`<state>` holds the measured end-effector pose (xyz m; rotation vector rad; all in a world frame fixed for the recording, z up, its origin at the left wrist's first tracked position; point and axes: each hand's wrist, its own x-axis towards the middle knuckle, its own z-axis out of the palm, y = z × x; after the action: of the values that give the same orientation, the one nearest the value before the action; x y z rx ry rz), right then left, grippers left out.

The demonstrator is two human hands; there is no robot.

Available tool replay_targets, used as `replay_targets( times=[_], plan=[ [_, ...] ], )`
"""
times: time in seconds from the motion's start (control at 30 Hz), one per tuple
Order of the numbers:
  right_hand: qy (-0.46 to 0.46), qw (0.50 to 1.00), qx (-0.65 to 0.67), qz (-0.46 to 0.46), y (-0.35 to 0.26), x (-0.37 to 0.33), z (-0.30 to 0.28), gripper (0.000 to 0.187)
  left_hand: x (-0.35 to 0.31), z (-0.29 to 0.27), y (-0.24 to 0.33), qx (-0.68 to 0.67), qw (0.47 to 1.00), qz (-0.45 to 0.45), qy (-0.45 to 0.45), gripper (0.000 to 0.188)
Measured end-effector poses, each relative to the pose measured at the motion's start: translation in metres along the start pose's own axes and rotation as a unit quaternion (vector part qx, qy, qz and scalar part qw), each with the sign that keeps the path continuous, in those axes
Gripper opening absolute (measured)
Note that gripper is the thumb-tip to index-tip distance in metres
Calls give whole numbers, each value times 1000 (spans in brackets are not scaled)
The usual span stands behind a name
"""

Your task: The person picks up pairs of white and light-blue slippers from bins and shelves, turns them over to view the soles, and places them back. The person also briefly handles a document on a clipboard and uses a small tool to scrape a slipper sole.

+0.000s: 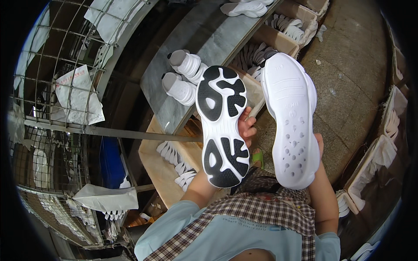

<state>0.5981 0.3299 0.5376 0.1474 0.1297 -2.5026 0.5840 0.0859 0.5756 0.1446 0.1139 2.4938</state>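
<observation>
My left hand (247, 127) is closed round a shoe sole (222, 126) from behind, its fingers curling past the sole's right edge. That sole stands upright with its tread toward me, white with black patterned pads. Beside it, on the right, my right hand (320, 143) grips a second, all-white sole (292, 126) showing its inner face, with small round dimples in the lower half. Most of the right hand is hidden behind this sole. The two soles are apart.
Stacked white soles (185, 89) sit on a grey table (161, 69) at the left, and more soles (246, 8) lie at its far end. Bins of soles (287, 28) stand along the table. A wire rack (56, 126) with papers is on the left; another bin (365, 174) stands right.
</observation>
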Motion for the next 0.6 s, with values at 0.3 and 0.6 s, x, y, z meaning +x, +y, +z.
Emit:
replay_targets(
  times=[0.3,0.6],
  plan=[
    [59,991,-124,-9,14,15,-24,78,0,13,-2,327,917,49,221,36],
    [28,1000,-4,0,14,8,-23,72,-9,-2,14,49,992,116,0,31]
  ],
)
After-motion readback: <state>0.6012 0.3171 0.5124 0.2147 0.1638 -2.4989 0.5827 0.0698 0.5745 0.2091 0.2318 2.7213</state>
